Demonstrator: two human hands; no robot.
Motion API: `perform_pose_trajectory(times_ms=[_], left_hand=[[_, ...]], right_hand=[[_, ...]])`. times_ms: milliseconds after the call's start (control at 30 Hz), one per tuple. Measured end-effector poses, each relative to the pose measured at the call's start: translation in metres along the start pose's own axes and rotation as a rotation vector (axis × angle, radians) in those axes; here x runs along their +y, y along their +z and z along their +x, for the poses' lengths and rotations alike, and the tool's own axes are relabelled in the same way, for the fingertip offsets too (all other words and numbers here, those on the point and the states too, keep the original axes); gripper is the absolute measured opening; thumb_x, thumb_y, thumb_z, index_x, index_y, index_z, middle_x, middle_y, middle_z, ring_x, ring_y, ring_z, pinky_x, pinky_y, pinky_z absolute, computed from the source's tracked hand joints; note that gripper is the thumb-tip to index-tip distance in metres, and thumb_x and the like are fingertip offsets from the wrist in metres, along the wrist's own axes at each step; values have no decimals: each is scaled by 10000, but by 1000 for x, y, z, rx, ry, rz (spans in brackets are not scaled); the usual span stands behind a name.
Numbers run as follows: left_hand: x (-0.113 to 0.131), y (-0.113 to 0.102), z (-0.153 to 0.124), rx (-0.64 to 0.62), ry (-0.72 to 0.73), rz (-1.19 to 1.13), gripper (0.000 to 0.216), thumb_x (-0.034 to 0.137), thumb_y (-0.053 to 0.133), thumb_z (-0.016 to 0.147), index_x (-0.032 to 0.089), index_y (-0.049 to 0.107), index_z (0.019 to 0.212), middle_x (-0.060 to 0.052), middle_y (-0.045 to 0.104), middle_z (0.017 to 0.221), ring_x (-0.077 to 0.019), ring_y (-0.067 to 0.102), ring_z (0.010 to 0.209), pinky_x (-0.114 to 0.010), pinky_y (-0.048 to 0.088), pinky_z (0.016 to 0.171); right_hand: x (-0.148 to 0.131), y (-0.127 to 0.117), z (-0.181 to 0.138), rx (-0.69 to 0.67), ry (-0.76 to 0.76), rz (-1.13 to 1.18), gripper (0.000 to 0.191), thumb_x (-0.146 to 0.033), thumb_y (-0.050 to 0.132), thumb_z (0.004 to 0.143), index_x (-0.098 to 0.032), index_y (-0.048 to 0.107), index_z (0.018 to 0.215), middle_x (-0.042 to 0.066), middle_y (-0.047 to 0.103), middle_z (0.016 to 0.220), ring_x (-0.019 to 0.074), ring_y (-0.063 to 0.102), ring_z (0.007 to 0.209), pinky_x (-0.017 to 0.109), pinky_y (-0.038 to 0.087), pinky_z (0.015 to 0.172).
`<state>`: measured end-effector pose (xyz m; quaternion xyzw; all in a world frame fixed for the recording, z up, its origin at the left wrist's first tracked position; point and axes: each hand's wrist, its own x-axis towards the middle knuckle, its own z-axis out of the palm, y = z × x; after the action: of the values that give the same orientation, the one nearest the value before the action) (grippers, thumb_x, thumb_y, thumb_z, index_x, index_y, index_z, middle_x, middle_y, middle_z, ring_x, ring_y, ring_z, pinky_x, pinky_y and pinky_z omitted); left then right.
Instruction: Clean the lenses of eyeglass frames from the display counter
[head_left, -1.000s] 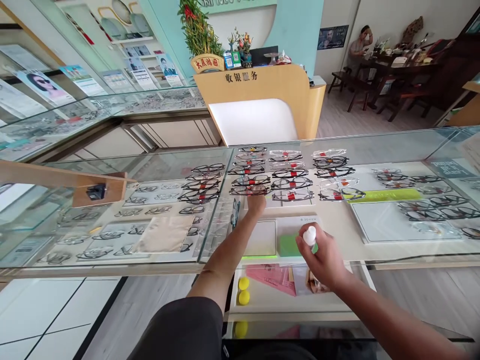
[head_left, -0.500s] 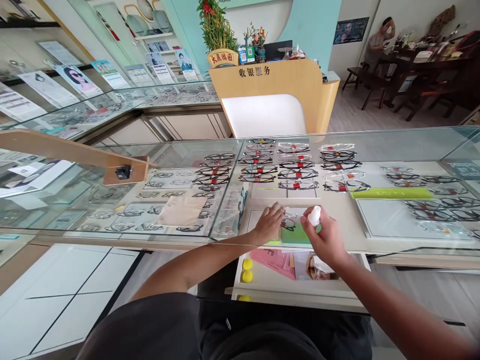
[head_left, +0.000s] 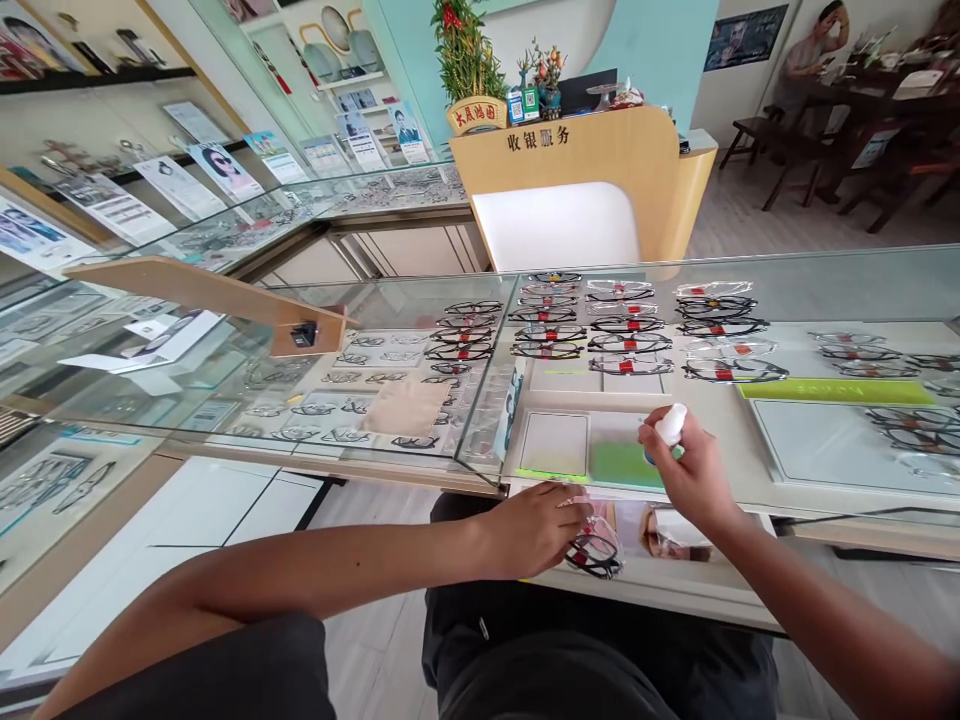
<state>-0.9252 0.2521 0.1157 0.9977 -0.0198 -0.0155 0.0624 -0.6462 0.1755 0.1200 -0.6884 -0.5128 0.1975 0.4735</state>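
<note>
My left hand (head_left: 541,528) is closed around eyeglasses (head_left: 598,553), at least one dark-framed pair and what looks like a clear one. It holds them over the open drawer (head_left: 739,588) at the front of the counter. Gripped in my right hand (head_left: 694,470) is a small bottle (head_left: 670,425) with a white top, upright above the display shelf; my fingers cover most of its body. Beneath it lies a green and white panel (head_left: 622,464), beside a white bordered panel (head_left: 555,443).
Rows of eyeglasses with red tags (head_left: 630,343) fill the shelf behind my hands. A beige cloth (head_left: 407,405) lies among frames at the left. A wooden board (head_left: 195,290) stands on the glass counter. A person (head_left: 814,55) sits at the far right.
My left hand has come from the shelf toward me and down over the drawer, carrying the eyeglasses. My right hand still holds the bottle above the shelf. The view has shifted left.
</note>
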Motion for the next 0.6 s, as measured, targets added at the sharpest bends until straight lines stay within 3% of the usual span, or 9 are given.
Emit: perform_pose_trajectory(times_ms=[200,333,400,467,600], left_hand=[[16,-57,-3,93,-39,-328,453,208,587,1011,202,684,1453,-86,729,1504,-328,581,1476,-492,457,1254],[-6,-118,-6,160,-137,-326,437,258,539,1076,331,702,1475,-14,720,1528,-322,527,1542,-546,407,1291],[-38,-147,-7,209,-321,-227,461,286,485,1119,382,669,1530,13,703,1549,-312,505,1560,-591,337,1332],[-84,-169,-8,237,-472,-85,477,306,466,1125,348,650,1562,4,647,1618,-325,462,1586,-635,259,1352],[-195,-185,-11,275,-651,159,497,244,426,1103,227,678,1530,-48,660,1604,-337,460,1556,-598,296,1294]], right_hand=[[1,0,-1,21,-17,32,366,-596,581,1071,-238,612,998,31,717,837,192,634,707,325,471,651],[2,1,-2,13,-13,36,359,-589,586,1073,-240,614,994,32,725,848,193,640,719,332,475,665],[2,1,-3,4,-12,35,364,-594,581,1076,-243,610,984,29,722,846,186,624,706,328,470,660],[2,1,-3,-3,-7,34,364,-596,578,1077,-244,612,991,28,725,848,185,623,701,321,466,646],[2,2,-3,-4,4,24,361,-596,584,1073,-243,625,1007,30,732,843,185,634,689,310,462,614]])
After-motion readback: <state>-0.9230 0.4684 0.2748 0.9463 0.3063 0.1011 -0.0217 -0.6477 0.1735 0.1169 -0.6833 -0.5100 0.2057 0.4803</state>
